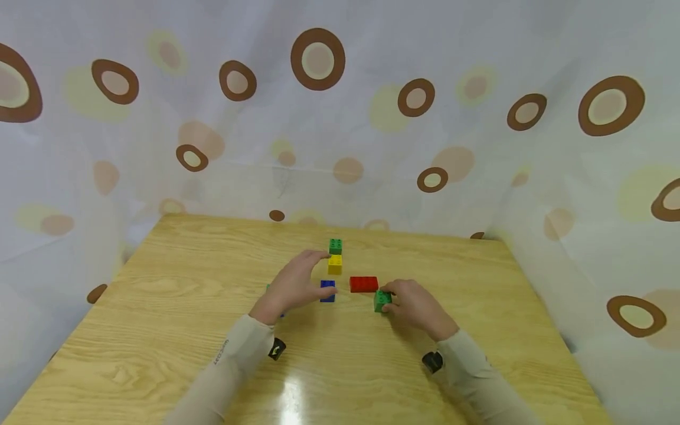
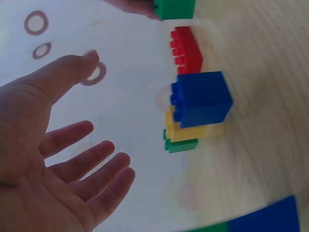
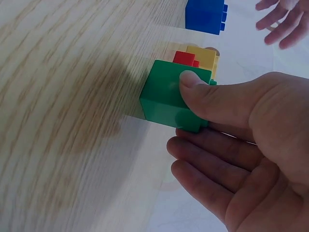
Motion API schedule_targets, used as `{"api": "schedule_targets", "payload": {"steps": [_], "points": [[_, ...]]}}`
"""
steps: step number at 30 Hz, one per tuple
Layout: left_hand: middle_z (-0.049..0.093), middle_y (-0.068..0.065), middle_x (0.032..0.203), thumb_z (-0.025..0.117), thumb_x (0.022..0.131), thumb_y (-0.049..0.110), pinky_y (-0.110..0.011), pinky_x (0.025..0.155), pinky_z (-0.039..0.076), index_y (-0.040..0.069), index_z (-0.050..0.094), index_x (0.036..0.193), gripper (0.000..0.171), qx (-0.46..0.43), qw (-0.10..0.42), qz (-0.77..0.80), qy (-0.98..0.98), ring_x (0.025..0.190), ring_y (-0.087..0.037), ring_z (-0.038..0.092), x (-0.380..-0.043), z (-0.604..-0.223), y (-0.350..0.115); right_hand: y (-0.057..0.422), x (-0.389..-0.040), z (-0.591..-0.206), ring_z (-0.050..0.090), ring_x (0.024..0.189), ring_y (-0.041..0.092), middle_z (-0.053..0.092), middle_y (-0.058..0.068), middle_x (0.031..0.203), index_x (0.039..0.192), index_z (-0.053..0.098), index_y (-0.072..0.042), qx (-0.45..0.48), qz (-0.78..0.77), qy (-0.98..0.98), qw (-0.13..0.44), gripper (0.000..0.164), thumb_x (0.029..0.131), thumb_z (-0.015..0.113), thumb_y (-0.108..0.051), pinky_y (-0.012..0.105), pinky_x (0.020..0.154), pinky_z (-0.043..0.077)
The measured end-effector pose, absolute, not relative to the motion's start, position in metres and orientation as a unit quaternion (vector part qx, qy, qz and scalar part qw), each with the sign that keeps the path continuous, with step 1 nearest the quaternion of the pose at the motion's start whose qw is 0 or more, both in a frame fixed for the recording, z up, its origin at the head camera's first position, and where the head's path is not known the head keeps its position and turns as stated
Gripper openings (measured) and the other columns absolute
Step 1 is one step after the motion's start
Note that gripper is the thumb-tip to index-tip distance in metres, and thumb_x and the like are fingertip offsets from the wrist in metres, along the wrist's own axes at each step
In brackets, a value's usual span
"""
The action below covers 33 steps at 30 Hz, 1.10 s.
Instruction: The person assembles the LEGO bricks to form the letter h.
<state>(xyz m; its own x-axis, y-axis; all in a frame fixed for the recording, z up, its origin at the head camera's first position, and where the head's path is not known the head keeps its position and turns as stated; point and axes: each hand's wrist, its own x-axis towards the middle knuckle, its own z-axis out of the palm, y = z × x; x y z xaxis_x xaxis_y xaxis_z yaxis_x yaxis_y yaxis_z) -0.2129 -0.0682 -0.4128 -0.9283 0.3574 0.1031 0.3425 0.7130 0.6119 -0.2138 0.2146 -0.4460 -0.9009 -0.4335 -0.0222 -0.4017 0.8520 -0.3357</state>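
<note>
The green block point(image 1: 382, 301) sits at the right end of the group, near the right corner of the red block point(image 1: 363, 284), gripped between the thumb and fingers of the right hand point(image 1: 417, 306); whether its base touches the worktop point(image 1: 159, 330) I cannot tell. A wide stretch of wood lies between it and the worktop's right edge, and another between the group and the left edge, while the far edge runs closer, just beyond the far green block point(image 1: 335, 246). The left hand's point(image 1: 294, 286) grip is empty, fingers spread, its thumb by the blue block point(image 1: 327, 291) and its forefinger near the yellow block point(image 1: 334, 264). That hand mostly covers a green and blue piece, which the left wrist view cuts off at its lower border, so its full shape is hard to make out. The blocks look like smooth plastic, studded on top, the red one longer than the yellow; the worktop has pale wood grain, and a creased sheet point(image 1: 372, 141) printed with brown rings hangs behind it
</note>
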Motion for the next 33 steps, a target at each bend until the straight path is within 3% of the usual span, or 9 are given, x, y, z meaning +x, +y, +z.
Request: {"api": "schedule_targets", "payload": {"steps": [5,13,22,33], "points": [[0.052,-0.012,0.147,0.080,0.089,0.032,-0.047,0.109,0.046,0.007,0.056,0.141,0.062,0.204,0.022,0.289,0.935,0.132,-0.033,0.053,-0.212,-0.425,-0.056,0.215,-0.212,-0.451,0.069,0.103,0.025,0.073,0.010,0.112,0.119,0.072,0.000,-0.217,-0.171,0.960,0.046,0.036,0.087,0.080,-0.014,0.042,0.089,0.057],[0.051,-0.017,0.146,0.079,0.089,0.026,-0.050,0.108,0.046,0.005,0.055,0.142,0.062,0.201,0.043,0.288,0.935,0.132,-0.037,0.053,-0.210,-0.438,-0.047,0.216,-0.212,-0.453,0.070,0.101,0.024,0.074,0.009,0.110,0.119,0.072,-0.001,-0.217,-0.175,0.959,0.042,0.036,0.087,0.080,-0.013,0.040,0.088,0.058],[0.048,-0.020,0.150,0.073,0.095,0.022,-0.049,0.112,0.044,0.001,0.049,0.147,0.061,0.145,0.074,0.307,0.938,0.136,-0.037,0.050,-0.209,-0.456,-0.041,0.216,-0.212,-0.452,0.070,0.099,0.022,0.073,0.007,0.108,0.118,0.072,-0.001,-0.221,-0.182,0.957,0.042,0.034,0.087,0.080,-0.012,0.039,0.086,0.058],[0.062,-0.016,0.128,0.067,0.098,0.012,-0.046,0.103,0.051,0.001,0.060,0.132,0.036,0.136,0.059,0.294,0.944,0.117,-0.030,0.061,-0.219,-0.467,-0.040,0.217,-0.213,-0.449,0.069,0.100,0.024,0.073,0.011,0.111,0.120,0.071,0.001,-0.213,-0.192,0.957,0.049,0.035,0.088,0.079,-0.011,0.040,0.086,0.058]]}}
